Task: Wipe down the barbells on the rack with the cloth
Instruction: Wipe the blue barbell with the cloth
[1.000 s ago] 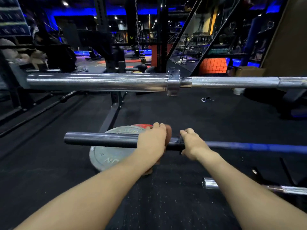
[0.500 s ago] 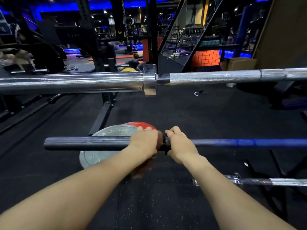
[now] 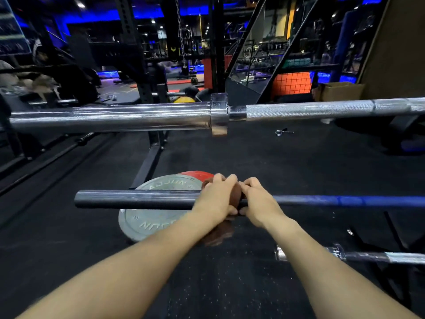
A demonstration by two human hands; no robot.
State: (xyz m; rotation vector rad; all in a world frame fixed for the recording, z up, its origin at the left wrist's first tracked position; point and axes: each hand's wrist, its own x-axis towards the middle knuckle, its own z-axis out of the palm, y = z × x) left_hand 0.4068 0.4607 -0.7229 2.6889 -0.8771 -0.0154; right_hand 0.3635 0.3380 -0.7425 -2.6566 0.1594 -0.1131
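We see chrome barbell [image 3: 115,118] spanning top, dark barbell [image 3: 138,200] with blue shaft below it, grey plate [image 3: 147,224] on floor beneath. Left hand [image 3: 216,199] curled round brown cloth [image 3: 238,194] on dark barbell's sleeve; right hand [image 3: 257,201] grips shaft just beside, knuckles touching.

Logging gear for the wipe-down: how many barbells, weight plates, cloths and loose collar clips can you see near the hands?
Barbells: 3, the chrome barbell, the dark barbell, the low barbell
Weight plates: 2, the grey plate, the red plate
Cloths: 1, the brown cloth
Collar clips: 1, the clip
Total: 7
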